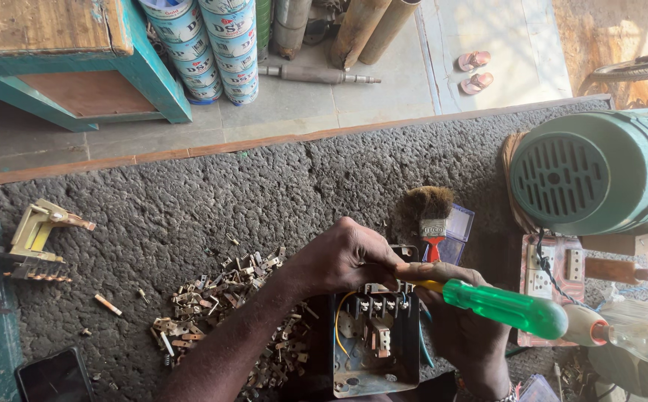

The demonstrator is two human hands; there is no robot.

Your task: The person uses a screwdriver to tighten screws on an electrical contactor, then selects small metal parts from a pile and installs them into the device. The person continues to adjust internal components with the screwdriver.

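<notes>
Bright daylight, sharp focus, glare top right, soft shadows

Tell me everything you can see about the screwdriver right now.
The screwdriver has a translucent green plastic handle with a yellow collar at the shaft end. It lies nearly level, handle pointing right and slightly down, tip aimed left at the terminal row of the open metal switch box. The right hand supports it from below; the left hand covers the shaft and tip, so these are hidden. Its butt end sits beside a clear bulb.
</notes>
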